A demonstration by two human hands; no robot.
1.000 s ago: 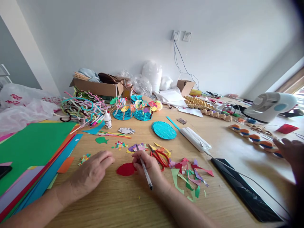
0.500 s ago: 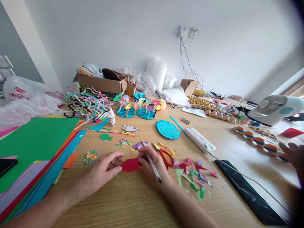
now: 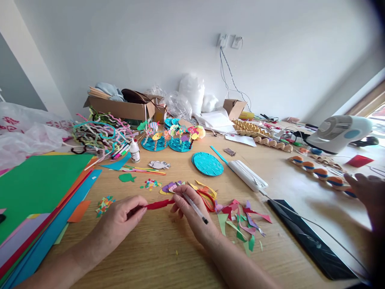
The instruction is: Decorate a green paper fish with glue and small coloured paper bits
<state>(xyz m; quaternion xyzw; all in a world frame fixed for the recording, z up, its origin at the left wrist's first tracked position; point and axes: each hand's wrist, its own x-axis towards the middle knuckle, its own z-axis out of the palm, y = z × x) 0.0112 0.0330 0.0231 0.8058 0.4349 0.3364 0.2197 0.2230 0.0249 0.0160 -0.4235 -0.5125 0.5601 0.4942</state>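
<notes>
My left hand [image 3: 126,214] pinches the left end of a red paper cutout [image 3: 159,204], which is tilted so it shows as a narrow strip. A clear-barrelled pen [image 3: 194,206] with a dark end is gripped in my right hand [image 3: 192,204], whose fingers also meet the cutout's right end. Just beyond that hand lie red-handled scissors [image 3: 207,199], partly hidden, and purple and yellow paper fish shapes [image 3: 168,187]. A green paper fish [image 3: 127,177] and a white drawn fish [image 3: 159,165] rest farther back.
Paper scraps [image 3: 240,222] lie right of my right arm. Coloured sheets [image 3: 42,180] are stacked at left, near a glue bottle [image 3: 134,151]. Blue discs [image 3: 208,163], a white power strip [image 3: 248,175] and a black tablet-like slab [image 3: 309,237] stand beyond. Another person's hand [image 3: 365,192] is at right.
The red cutout has turned from facing me to nearly edge-on. My left hand has closed on its left end and shifted left. The view has swung slightly right.
</notes>
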